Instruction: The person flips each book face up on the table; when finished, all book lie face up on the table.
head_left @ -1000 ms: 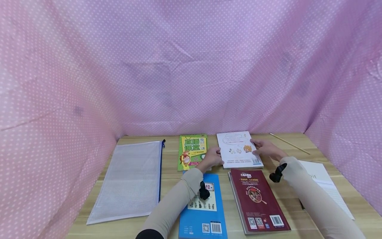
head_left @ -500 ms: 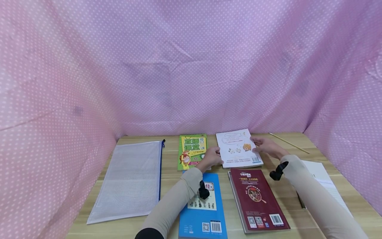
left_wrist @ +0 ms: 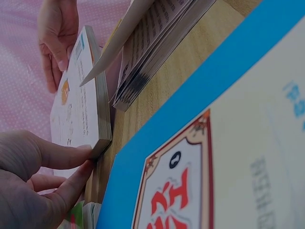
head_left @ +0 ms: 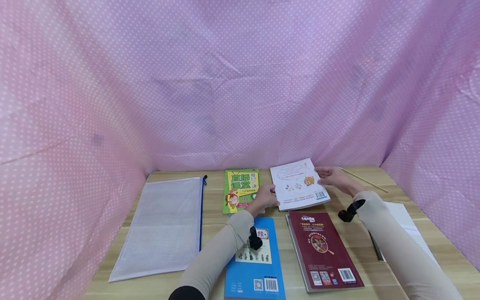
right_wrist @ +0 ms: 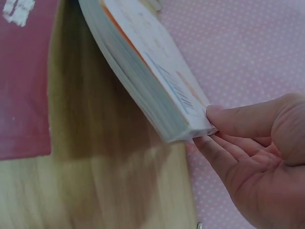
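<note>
A white book (head_left: pixel 298 185) with small cartoon animals and a barcode on its cover is held at the back of the table, its far end tipped up and its right side raised. My left hand (head_left: pixel 265 197) pinches the left edge near the front corner, thumb on top and fingers beneath. On the opposite edge my right hand (head_left: pixel 335 178) grips the book with the thumb over the cover and fingers underneath, as the right wrist view shows. Wooden tabletop and a shadow appear below the book (right_wrist: pixel 138 71) there.
A green book (head_left: pixel 241 189) lies left of the white one. Nearer are a blue book (head_left: pixel 251 273), under my left forearm, and a maroon book (head_left: pixel 324 250). A white mesh zip pouch (head_left: pixel 161 229) lies at left, a pencil (head_left: pixel 363 179) and white paper (head_left: pixel 408 225) at right.
The white book has turned slightly counterclockwise and tilted, its far and right edges rising. My right hand has gone up a little with it; my left hand has hardly moved.
</note>
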Demonstrator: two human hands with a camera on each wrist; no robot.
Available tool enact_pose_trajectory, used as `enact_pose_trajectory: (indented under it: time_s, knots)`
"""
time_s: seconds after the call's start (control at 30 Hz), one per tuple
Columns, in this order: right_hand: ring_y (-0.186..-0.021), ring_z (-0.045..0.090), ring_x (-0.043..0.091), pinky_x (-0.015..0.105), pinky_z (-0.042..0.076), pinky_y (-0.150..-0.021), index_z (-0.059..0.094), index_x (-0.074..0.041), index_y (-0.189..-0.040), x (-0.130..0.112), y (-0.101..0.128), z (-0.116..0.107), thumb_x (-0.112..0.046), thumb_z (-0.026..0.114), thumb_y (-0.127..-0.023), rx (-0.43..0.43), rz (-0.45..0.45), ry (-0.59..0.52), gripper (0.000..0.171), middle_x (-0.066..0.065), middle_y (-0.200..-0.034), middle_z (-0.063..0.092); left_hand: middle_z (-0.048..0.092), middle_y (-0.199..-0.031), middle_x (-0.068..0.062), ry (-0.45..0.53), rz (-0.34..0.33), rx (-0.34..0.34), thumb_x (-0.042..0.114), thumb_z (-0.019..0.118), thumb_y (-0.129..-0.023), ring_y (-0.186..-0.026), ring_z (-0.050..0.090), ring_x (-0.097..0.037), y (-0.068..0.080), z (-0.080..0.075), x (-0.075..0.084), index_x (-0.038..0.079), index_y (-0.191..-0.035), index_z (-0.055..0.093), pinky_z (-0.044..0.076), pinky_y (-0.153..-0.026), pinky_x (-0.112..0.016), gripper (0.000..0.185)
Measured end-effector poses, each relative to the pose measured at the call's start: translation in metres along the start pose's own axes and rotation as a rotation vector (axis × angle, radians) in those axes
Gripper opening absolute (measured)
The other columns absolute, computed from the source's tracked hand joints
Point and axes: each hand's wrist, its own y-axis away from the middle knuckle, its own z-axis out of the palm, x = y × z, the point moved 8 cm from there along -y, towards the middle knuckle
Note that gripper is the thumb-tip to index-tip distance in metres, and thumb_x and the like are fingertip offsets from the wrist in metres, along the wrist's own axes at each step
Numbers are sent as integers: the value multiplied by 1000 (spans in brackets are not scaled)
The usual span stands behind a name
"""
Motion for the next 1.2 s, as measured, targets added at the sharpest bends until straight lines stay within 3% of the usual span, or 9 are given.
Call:
enact_pose_trajectory:
  time_s: [0.17,0.4,0.67,0.8,0.87,0.97,1.0,1.07,1.2]
  knots:
    - [-148,27,52,52,37,-117,21,15,-154,-7,-1,-4,-1,55,-101,6,-26,-22,65,38,-158,24,60,-138,-16,-14,3,8,-8,77,-83,-103,58,-20,1,-1,1,4,-149,50,59,-83,-29,73]
    - [-145,34,50,40,47,-111,25,15,-154,-18,-1,-9,-1,55,-102,30,-53,-40,62,37,-155,32,57,-144,-18,2,10,-4,-9,76,-82,-112,60,-23,-1,0,1,3,-150,49,60,-89,-32,74]
    - [-143,40,48,46,43,-114,28,14,-153,-33,1,-10,-8,56,-103,28,-58,-1,61,35,-155,35,53,-148,-21,22,19,-29,-11,75,-82,-124,59,-29,0,0,2,2,-151,47,59,-94,-34,75]
    - [-142,42,47,51,41,-116,30,12,-153,-41,1,-10,-10,57,-103,33,-63,15,60,34,-154,38,57,-143,-20,-1,23,-27,-11,75,-82,-116,61,-26,2,0,4,2,-150,48,59,-86,-29,74]
    - [-142,43,47,51,41,-116,31,11,-153,-45,1,-10,-11,57,-103,37,-67,24,60,33,-154,38,63,-128,-17,-20,29,-26,-11,75,-81,-102,61,-23,1,0,5,0,-142,56,56,-74,-25,65]
    - [-142,43,45,49,42,-115,32,10,-154,-51,1,-10,-12,57,-104,36,-59,22,60,31,-156,38,57,-92,-8,-55,39,-26,-13,75,-80,-77,52,-18,-3,1,6,-2,-101,63,42,-57,-22,27]
    - [-142,43,44,46,43,-114,32,10,-154,-52,1,-10,-12,57,-104,36,-60,25,60,31,-156,38,50,-83,-6,-69,43,-29,-13,75,-79,-71,47,-18,-5,2,6,1,-89,57,37,-54,-23,25]
    - [-143,43,44,43,45,-113,32,11,-153,-56,0,-10,-11,57,-103,32,-64,21,60,30,-156,37,40,-75,-3,-91,49,-31,-13,75,-79,-66,41,-17,-8,4,6,7,-76,41,31,-52,-23,40]
    - [-143,43,44,41,44,-113,32,12,-153,-63,-1,-10,-11,58,-103,25,-83,13,60,30,-156,37,39,-72,-2,-108,59,-36,-13,76,-79,-63,40,-17,-8,4,7,8,-75,37,30,-51,-23,44]
